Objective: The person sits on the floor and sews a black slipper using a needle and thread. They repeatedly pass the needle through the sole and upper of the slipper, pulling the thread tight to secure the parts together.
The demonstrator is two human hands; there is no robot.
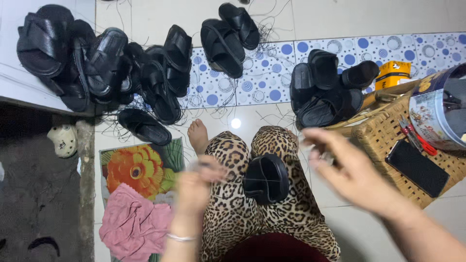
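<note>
A black sandal (266, 178) is rested on the lap, between the left hand (194, 187) and the right hand (342, 167). Both hands are blurred, so their grip cannot be told. A wicker stool (388, 140) is seen just beyond the right hand.

— Where are the hands, taking the black sandal (266, 177) on the lap as the mark?

— The left hand (194, 187), blurred, is raised just left of it, fingers bunched, a thin bangle on its wrist. The right hand (347, 167), also blurred, is up to its right, fingers loosely curled, forearm running down to the lower right.
</note>
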